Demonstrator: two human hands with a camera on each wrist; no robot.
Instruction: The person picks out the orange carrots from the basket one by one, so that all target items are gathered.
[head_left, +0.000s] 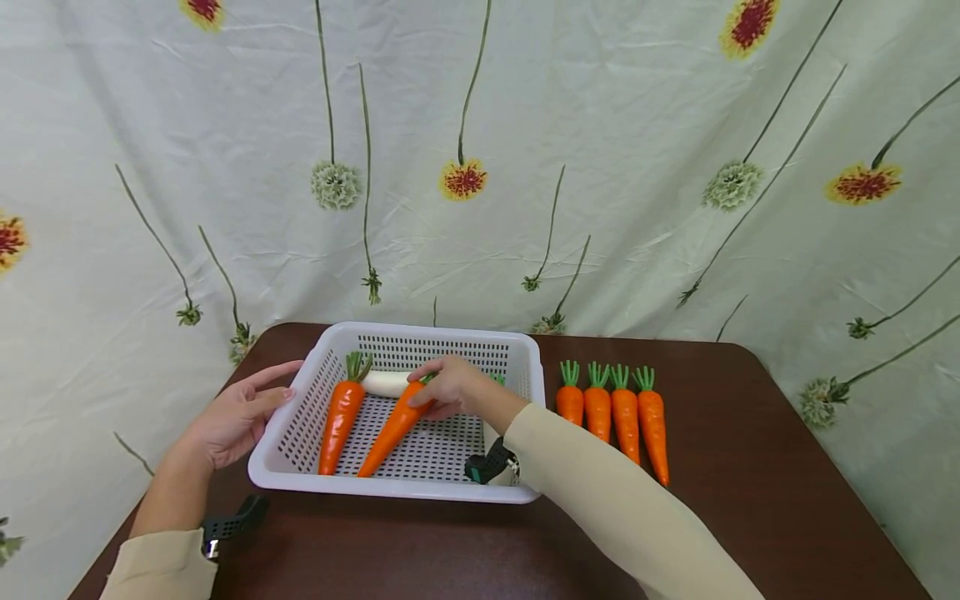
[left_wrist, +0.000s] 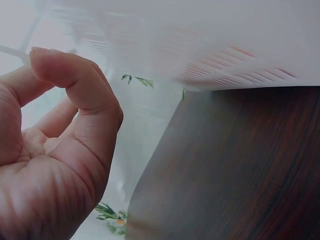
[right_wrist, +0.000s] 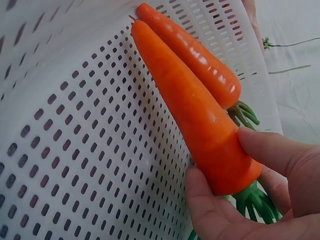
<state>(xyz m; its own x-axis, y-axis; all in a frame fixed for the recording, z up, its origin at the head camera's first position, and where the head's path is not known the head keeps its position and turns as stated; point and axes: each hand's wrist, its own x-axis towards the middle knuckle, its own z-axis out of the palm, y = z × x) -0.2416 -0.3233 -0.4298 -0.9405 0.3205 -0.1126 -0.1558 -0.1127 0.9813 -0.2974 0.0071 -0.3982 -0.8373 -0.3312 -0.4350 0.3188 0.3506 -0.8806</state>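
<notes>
A white perforated plastic basket [head_left: 397, 489] stands on the table. Inside, my right hand [head_left: 457, 387] grips an orange carrot [head_left: 393, 429] by its thick end near the green top, thumb on one side and fingers on the other; the carrot's tip points toward the basket's near side. Another carrot [head_left: 342, 421] lies to its left, green stalks toward the back. Behind them a white radish [head_left: 386, 383] lies crosswise, partly hidden by the right hand. At the basket's left rim is my left hand [head_left: 240, 414], thumb and index fingertips against the outer edge, its other fingers bent [left_wrist: 75, 115].
Several carrots [head_left: 612, 406] lie side by side right of the basket, their lower parts partly behind the right sleeve. Another white thing with green leaves [head_left: 498, 379] is mostly hidden by the right wrist. A flowered cloth [head_left: 637, 167] hangs behind the dark brown table [head_left: 757, 450].
</notes>
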